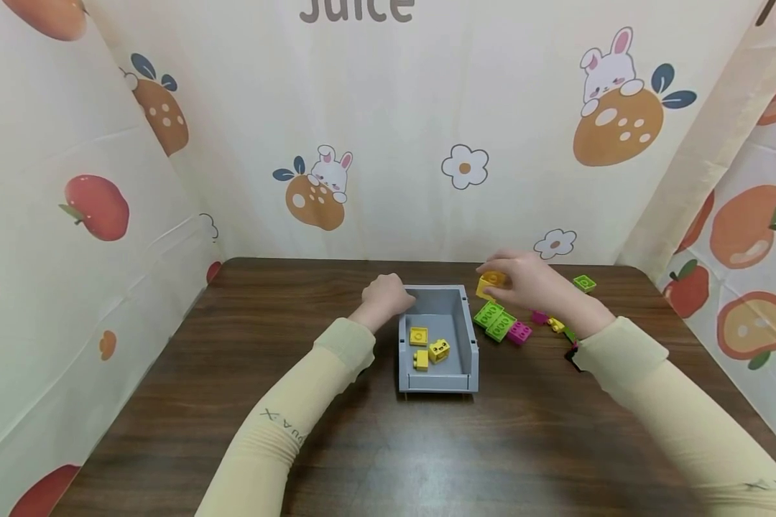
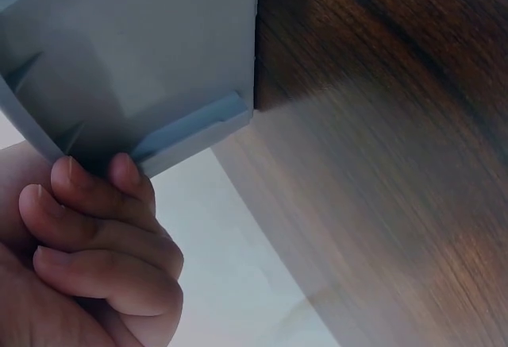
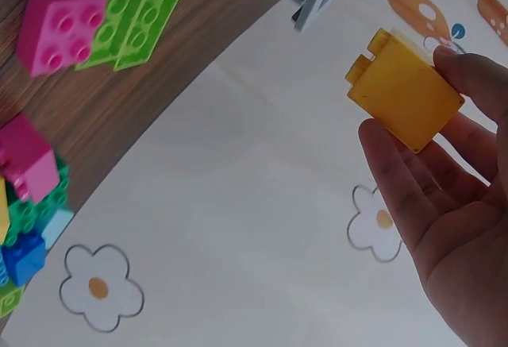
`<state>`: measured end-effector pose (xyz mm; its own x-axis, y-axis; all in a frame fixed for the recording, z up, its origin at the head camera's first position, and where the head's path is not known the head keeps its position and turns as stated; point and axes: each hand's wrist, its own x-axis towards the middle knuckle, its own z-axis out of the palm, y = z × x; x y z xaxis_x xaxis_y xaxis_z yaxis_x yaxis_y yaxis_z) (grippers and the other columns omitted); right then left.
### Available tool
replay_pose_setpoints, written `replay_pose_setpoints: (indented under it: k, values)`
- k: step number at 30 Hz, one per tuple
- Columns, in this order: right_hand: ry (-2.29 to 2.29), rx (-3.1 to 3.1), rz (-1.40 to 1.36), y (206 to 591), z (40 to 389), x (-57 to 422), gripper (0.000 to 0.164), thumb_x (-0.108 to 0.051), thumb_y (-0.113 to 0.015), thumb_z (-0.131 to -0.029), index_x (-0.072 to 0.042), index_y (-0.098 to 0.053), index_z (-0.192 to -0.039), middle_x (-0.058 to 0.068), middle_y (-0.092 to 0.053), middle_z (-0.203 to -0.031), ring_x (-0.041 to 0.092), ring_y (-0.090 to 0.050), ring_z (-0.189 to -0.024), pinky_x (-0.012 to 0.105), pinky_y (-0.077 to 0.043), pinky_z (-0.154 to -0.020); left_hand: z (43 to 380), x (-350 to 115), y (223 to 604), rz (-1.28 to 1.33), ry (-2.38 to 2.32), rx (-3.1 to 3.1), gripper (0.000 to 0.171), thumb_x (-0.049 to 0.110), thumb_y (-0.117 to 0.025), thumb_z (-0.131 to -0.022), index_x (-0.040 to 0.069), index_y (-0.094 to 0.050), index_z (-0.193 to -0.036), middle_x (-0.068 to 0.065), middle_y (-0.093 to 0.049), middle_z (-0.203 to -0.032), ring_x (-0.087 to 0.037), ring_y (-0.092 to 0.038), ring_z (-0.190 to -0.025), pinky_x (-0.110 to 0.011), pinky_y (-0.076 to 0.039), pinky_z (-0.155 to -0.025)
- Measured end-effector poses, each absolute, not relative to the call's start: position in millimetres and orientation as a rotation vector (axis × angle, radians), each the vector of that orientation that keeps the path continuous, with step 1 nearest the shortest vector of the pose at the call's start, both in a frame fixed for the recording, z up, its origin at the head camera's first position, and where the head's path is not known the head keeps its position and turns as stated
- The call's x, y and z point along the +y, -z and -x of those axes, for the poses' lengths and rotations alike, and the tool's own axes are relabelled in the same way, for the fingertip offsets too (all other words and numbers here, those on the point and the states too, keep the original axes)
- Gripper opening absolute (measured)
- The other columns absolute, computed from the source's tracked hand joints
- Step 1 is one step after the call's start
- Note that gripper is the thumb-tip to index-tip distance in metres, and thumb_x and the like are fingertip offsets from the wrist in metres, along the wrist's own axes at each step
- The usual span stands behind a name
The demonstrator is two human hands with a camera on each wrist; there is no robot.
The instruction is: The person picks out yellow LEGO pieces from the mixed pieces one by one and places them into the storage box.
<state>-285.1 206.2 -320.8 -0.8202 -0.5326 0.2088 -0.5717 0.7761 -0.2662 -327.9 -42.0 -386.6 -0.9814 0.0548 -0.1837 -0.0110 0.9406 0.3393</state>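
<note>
My right hand (image 1: 532, 286) pinches a yellow building brick (image 3: 409, 93) between thumb and fingers, raised just right of a grey bin (image 1: 438, 383). The brick's studs face away from the palm in the right wrist view. At the back left of the bin, my left hand (image 1: 386, 296) grips the wall; the left wrist view has its curled fingers (image 2: 111, 228) right at the bin's edge. Inside lie a yellow plate (image 1: 418, 336), a yellow brick with a printed face (image 1: 439, 350) and a small yellow brick (image 1: 421, 360).
Right of the bin lie green bricks (image 1: 495, 320) and a magenta brick (image 1: 519, 332). Several more coloured bricks, including a blue one (image 3: 25, 258), sit partly behind the right forearm. A lone green brick (image 1: 584, 283) is near the back edge. Printed curtains (image 1: 388, 179) enclose the wooden table (image 1: 284, 287).
</note>
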Motion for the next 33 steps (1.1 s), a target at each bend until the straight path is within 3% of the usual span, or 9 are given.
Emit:
replay_pose_setpoints:
  k: [4, 8, 12, 17, 25, 33]
  values:
    - [-0.487, -2.872, -0.872, 323.9, 285.1, 194.8, 0.028, -0.019, -0.07, -0.085, -0.011, -0.067, -0.112, 0.007, -0.062, -0.111, 0.015, -0.06, -0.076, 0.031, -0.055, -0.07, 328.6, -42.6, 385.4, -0.036, -0.521, 2.887, 0.027, 0.034, -0.062, -0.086, 0.009, -0.063, -0.076, 0.0, -0.045, -0.06, -0.013, -0.044, -0.05, -0.026, -0.034, -0.045]
    - [-0.516, -2.891, -0.864, 326.8, 285.0, 185.5, 0.029, -0.021, -0.071, -0.085, -0.013, -0.067, -0.112, 0.006, -0.062, -0.113, 0.017, -0.062, -0.085, 0.033, -0.056, -0.075, 330.2, -45.0, 384.6, -0.039, -0.582, 2.834, 0.028, 0.031, -0.06, -0.086, 0.008, -0.062, -0.07, -0.001, -0.049, -0.054, -0.016, -0.056, -0.05, -0.025, -0.036, -0.042]
    - [-0.546, -2.906, -0.882, 329.1, 285.0, 178.2, 0.029, -0.022, -0.071, -0.084, -0.013, -0.068, -0.112, 0.006, -0.061, -0.112, 0.016, -0.062, -0.082, 0.031, -0.056, -0.073, 331.4, -47.9, 384.1, -0.053, -0.647, 2.75, 0.034, 0.03, -0.058, -0.089, 0.007, -0.061, -0.065, -0.003, -0.054, -0.049, -0.022, -0.067, -0.058, -0.027, -0.049, -0.046]
    - [-0.543, -2.903, -0.924, 331.0, 285.4, 172.1, 0.029, -0.022, -0.072, -0.084, -0.012, -0.068, -0.111, 0.005, -0.062, -0.11, 0.014, -0.06, -0.077, 0.028, -0.056, -0.07, 330.0, -48.7, 380.7, -0.041, -0.78, 2.663, 0.033, 0.026, -0.058, -0.09, 0.002, -0.061, -0.068, -0.009, -0.059, -0.053, -0.023, -0.067, -0.054, -0.037, -0.058, -0.06]
    - [-0.497, -2.862, -0.985, 335.3, 287.4, 166.6, 0.028, -0.019, -0.073, -0.082, -0.012, -0.069, -0.109, 0.006, -0.063, -0.109, 0.017, -0.063, -0.085, 0.03, -0.056, -0.074, 329.3, -44.1, 374.7, -0.051, -0.823, 2.686, 0.023, 0.017, -0.062, -0.088, -0.005, -0.063, -0.082, -0.015, -0.064, -0.059, -0.027, -0.069, -0.056, -0.036, -0.057, -0.056]
    - [-0.504, -2.835, -1.04, 343.1, 289.5, 156.5, 0.027, -0.014, -0.074, -0.081, -0.011, -0.07, -0.107, 0.005, -0.063, -0.109, 0.019, -0.064, -0.091, 0.033, -0.056, -0.077, 330.2, -41.3, 378.2, -0.05, -0.861, 2.706, 0.016, 0.011, -0.064, -0.086, -0.004, -0.063, -0.079, -0.013, -0.062, -0.059, -0.024, -0.066, -0.051, -0.035, -0.057, -0.054]
